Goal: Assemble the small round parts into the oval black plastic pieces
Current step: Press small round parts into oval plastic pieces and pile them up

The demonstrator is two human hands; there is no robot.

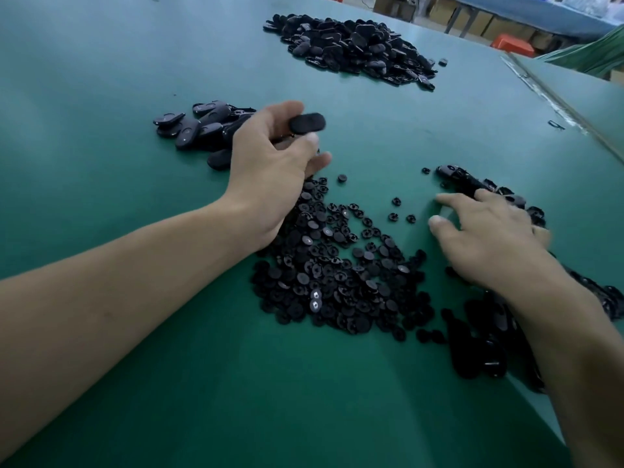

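the oval black piece (307, 122) is raised above the green table (135, 383), pinched at one end by the left hand (270, 163), whose thumb and fingers are curled onto it. it looks like light, stiff moulded plastic with a smooth, slightly slick shell, so a grip by the long edges should keep it steady while a part is pressed in. just below the wrist lies the pile of small round parts (337, 265). these are tiny and light and probably skid easily, so each is best nipped by its rim with two fingertips. the right hand (486, 238) is low over the table with fingers spread and straight, holding nothing visible, beside a dark right-hand pile (472, 184). more ovals lie in a small stack (199, 126) and a far heap (351, 49).
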